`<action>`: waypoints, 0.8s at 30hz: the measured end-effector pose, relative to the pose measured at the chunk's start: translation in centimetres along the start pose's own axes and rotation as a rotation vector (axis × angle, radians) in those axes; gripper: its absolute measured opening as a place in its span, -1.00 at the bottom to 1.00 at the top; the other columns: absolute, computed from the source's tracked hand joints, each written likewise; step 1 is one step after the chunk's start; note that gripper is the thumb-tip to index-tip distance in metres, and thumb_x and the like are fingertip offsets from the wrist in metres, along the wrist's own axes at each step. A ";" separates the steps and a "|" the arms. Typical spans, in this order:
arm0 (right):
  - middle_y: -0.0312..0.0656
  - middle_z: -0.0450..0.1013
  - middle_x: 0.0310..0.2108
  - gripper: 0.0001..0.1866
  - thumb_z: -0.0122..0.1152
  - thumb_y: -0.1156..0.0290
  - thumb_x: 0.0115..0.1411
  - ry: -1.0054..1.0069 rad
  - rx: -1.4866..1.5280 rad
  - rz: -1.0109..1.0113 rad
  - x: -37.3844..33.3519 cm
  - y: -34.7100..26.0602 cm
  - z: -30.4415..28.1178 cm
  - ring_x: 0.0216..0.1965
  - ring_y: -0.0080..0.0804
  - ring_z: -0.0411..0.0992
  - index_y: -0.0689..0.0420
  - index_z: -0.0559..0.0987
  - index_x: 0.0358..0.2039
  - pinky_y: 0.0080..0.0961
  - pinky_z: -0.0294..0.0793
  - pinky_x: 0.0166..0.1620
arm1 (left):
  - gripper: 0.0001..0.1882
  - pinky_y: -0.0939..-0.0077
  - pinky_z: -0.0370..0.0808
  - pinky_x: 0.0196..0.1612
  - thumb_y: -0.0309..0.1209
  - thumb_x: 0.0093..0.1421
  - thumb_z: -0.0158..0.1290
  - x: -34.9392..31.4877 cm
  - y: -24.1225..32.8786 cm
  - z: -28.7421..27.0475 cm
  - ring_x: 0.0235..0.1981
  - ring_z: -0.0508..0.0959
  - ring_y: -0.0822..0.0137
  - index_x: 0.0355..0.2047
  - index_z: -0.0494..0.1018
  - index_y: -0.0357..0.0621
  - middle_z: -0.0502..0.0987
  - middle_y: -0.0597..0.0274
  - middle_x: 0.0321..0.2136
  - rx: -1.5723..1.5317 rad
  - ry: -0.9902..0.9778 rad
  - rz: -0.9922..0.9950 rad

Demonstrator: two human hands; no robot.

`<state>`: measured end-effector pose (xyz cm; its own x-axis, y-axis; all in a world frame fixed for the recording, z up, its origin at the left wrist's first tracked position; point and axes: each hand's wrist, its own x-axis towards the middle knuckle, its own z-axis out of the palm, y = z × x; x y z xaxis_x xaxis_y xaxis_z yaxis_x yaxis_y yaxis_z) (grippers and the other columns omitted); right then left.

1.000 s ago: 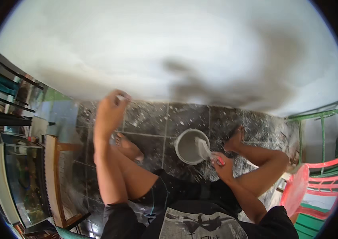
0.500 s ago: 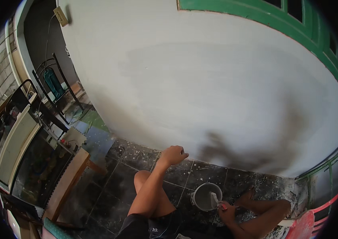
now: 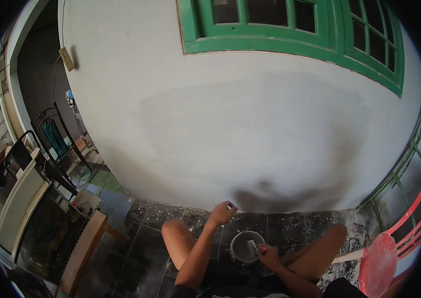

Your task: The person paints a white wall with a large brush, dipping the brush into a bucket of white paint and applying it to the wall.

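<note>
My right hand [image 3: 268, 257] grips a paintbrush [image 3: 253, 246], its pale bristle end reaching over the rim into a round bucket [image 3: 233, 252] on the floor between my legs. The bucket's inside looks grey-white; how much paint it holds I cannot tell. My left hand [image 3: 223, 213] is raised in front of the lower wall [image 3: 190, 149], fingers curled in; whether a small thing sits in them is hidden. The wall is white, with a greyer patch across its middle and dark shadows low on the right.
Dark floor tiles [image 3: 141, 248] carry white spatters. A red chair [image 3: 379, 263] stands at the right, near a green metal frame [image 3: 394, 181]. Wooden furniture [image 3: 83, 253] and a glass-fronted cabinet [image 3: 51, 231] crowd the left. Above is a green window frame [image 3: 270, 43].
The view has tilted up, so more of the green window shows. Both hands appear a little further left; the brush stays in my right hand at the bucket.
</note>
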<state>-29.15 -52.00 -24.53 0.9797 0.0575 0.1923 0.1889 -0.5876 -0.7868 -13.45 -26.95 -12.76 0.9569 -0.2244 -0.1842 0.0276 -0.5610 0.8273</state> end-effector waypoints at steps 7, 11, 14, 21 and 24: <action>0.00 0.58 -0.38 -0.73 0.26 0.35 0.04 0.060 -0.036 -0.033 -1.3 -0.2 0.9 -0.34 -0.10 0.59 0.13 0.64 -0.22 -0.37 0.56 -0.25 | -0.38 0.24 0.50 -0.26 0.08 0.28 -0.10 -6.1 -10.9 18.8 -0.34 0.59 0.17 -0.14 0.42 -0.36 0.58 0.00 -0.43 -0.358 0.325 -0.278; 0.05 0.53 -0.33 -0.63 0.19 0.16 0.19 -0.159 -0.011 0.214 -1.3 -1.6 -0.2 -0.28 -0.04 0.51 0.13 0.57 -0.09 -0.14 0.47 -0.18 | -0.63 0.46 0.35 -0.54 -0.19 0.35 -0.04 -9.0 -9.2 21.7 -0.58 0.37 0.44 0.02 0.41 -0.17 0.44 0.23 -0.56 -1.196 -0.004 -0.521; 0.03 0.53 -0.34 -0.68 0.17 0.19 0.20 -0.138 0.009 0.114 -2.4 -0.2 -0.3 -0.28 0.00 0.50 0.15 0.59 -0.16 -0.13 0.47 -0.18 | -0.59 0.47 0.38 -0.55 -0.12 0.30 0.00 -7.7 -10.5 22.7 -0.58 0.41 0.42 -0.01 0.40 -0.17 0.47 0.24 -0.54 -1.216 -0.170 -0.385; 0.08 0.53 -0.31 -0.52 0.10 0.08 0.23 -0.280 -0.053 0.068 -0.5 -0.3 -1.8 -0.27 0.08 0.48 0.12 0.47 0.04 -0.11 0.47 -0.16 | -0.47 0.51 0.45 -0.56 0.04 0.20 0.11 -4.9 -18.4 26.9 -0.57 0.49 0.39 -0.07 0.39 -0.17 0.54 0.29 -0.47 -1.288 -0.434 -0.042; 0.06 0.54 -0.31 -0.46 0.13 0.05 0.22 -0.499 -0.133 0.155 1.9 -5.1 -7.4 -0.26 0.05 0.49 0.11 0.42 0.11 -0.10 0.47 -0.14 | -0.46 0.52 0.46 -0.56 0.05 0.19 0.11 -4.5 -17.9 26.2 -0.58 0.50 0.39 -0.08 0.39 -0.17 0.54 0.30 -0.47 -1.305 -0.448 -0.039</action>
<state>-28.77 -54.89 -15.85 0.9145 0.3196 -0.2480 0.0612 -0.7152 -0.6962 -25.84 -36.79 -40.64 0.7825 -0.6000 -0.1663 0.5382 0.5175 0.6653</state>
